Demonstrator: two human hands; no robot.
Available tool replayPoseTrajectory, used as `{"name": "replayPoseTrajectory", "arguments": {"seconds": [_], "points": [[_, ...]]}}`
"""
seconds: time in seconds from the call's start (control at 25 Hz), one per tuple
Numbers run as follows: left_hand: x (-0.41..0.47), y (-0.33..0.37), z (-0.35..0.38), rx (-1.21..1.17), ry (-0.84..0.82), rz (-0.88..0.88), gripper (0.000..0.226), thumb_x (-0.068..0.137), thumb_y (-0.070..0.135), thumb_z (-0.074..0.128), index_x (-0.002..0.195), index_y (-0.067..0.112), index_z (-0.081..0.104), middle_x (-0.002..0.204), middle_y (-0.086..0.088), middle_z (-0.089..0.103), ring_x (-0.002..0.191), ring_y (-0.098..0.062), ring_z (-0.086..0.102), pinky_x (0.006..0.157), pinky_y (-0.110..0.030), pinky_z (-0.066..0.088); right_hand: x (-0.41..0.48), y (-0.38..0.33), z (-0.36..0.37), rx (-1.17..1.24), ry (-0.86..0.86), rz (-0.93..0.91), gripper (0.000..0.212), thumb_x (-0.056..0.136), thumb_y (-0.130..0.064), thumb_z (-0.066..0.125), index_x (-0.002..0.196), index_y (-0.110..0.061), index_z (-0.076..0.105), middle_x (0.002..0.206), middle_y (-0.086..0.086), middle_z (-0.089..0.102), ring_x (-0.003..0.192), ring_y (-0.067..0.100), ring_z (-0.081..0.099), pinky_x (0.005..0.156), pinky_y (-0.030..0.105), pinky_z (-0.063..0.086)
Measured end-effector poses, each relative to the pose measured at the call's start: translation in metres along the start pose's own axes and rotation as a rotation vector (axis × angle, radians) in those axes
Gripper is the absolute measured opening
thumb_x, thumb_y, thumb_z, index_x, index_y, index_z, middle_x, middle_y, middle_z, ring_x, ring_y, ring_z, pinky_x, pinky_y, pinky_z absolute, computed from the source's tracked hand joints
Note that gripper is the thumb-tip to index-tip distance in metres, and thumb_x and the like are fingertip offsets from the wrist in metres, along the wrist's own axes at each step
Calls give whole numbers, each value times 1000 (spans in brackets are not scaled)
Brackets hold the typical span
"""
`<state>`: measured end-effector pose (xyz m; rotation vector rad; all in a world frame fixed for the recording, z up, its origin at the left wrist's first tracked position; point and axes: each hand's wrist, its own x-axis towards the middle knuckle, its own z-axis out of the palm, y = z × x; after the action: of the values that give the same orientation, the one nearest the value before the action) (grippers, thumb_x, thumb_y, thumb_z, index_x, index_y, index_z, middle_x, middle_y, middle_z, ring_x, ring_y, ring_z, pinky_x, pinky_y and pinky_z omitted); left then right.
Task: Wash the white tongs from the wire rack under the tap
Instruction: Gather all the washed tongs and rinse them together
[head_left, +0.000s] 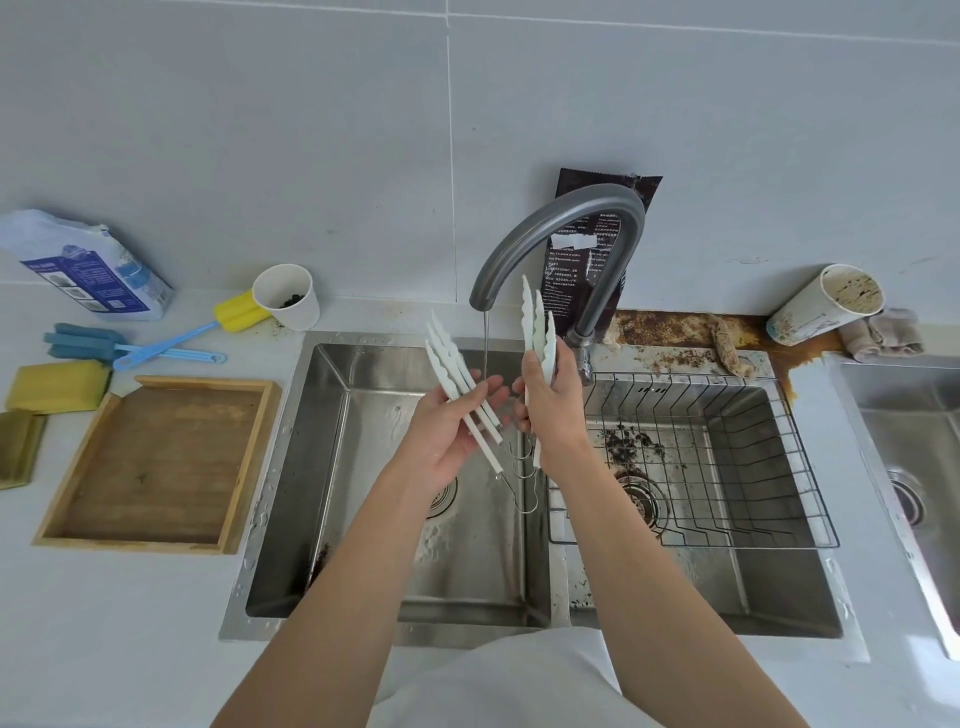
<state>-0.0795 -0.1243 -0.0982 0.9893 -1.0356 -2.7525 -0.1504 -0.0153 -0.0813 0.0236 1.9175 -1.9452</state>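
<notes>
I hold white tongs with scalloped tips and wire spring ends over the left sink basin (332, 467). My left hand (447, 431) grips one bundle of white arms (449, 364), tips pointing up and left. My right hand (545, 405) grips the other white arms (537, 322), tips pointing up beside the grey tap (566, 228). A thin stream of water (486, 343) falls from the spout between the two hands. The wire loops (524, 483) hang below my hands. The wire rack (727, 467) sits in the right basin.
A wooden tray (156, 462), yellow sponges (57, 387) and blue bottle brushes (130, 348) lie on the left counter. Paper cups (288, 296) (826, 304) stand by the wall. A dark packet (587, 260) leans behind the tap. Coffee grounds dirty the right basin and ledge.
</notes>
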Motion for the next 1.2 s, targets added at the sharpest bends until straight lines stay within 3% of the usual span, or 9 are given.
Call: {"name": "replayPoseTrajectory", "arguments": {"seconds": [0.12, 0.24, 0.32, 0.44, 0.56, 0.76, 1.0, 1.2], "points": [[-5, 0, -5, 13, -10, -28, 24, 89, -4, 63, 111, 3, 57, 107, -18, 72, 94, -30, 72, 76, -47, 59, 0, 2, -2, -27, -11, 62, 25, 101, -25, 50, 126, -22, 52, 72, 6, 63, 47, 9, 59, 40, 21, 44], [-8, -1, -8, 8, 22, -8, 23, 88, -7, 63, 108, 1, 58, 109, -22, 72, 98, -34, 71, 71, -45, 60, 3, -1, -7, -15, -41, 135, 18, 97, -28, 56, 114, -28, 61, 85, 3, 73, 66, 10, 69, 57, 26, 55], [-10, -3, -10, 18, 30, 1, 24, 88, -8, 63, 110, -1, 57, 112, -24, 70, 101, -36, 70, 72, -47, 60, 7, -5, -17, 115, -24, 232, 13, 95, -32, 59, 105, -29, 67, 97, -3, 76, 80, 6, 72, 69, 27, 56], [-11, -3, -14, 23, 33, 11, 26, 88, -8, 63, 112, -1, 57, 112, -23, 70, 104, -37, 69, 72, -47, 60, 19, -5, -38, 472, 150, 424, 42, 96, -31, 59, 130, -6, 55, 127, 12, 62, 117, 21, 61, 96, 37, 51], [-10, -1, -16, 10, 43, 23, 26, 88, -8, 63, 112, -1, 57, 111, -22, 71, 104, -37, 69, 72, -46, 59, 22, -4, -52, 661, 231, 507, 56, 98, -28, 55, 143, 0, 38, 145, 15, 44, 137, 28, 42, 113, 41, 38], [-10, 0, -15, 41, 57, 31, 24, 88, -8, 63, 111, -2, 57, 112, -22, 71, 104, -36, 69, 74, -49, 60, 21, -12, -51, 779, 163, 487, 53, 102, -23, 46, 147, 2, 32, 152, 18, 38, 142, 29, 36, 117, 41, 31], [-15, 2, -17, 70, 56, 34, 30, 88, -7, 63, 116, -4, 54, 112, -22, 71, 105, -37, 68, 76, -50, 60, 26, -15, -53, 941, 133, 467, 70, 101, -20, 42, 154, -1, 1, 163, 19, 8, 151, 30, 9, 123, 43, 16], [-23, 4, -19, 108, 64, 56, 31, 89, -9, 61, 119, -5, 54, 113, -22, 70, 103, -36, 69, 79, -52, 59, 32, -14, -50, 1032, 78, 392, 68, 101, -19, 40, 154, -1, 1, 163, 19, 7, 152, 30, 6, 123, 44, 12]]}}
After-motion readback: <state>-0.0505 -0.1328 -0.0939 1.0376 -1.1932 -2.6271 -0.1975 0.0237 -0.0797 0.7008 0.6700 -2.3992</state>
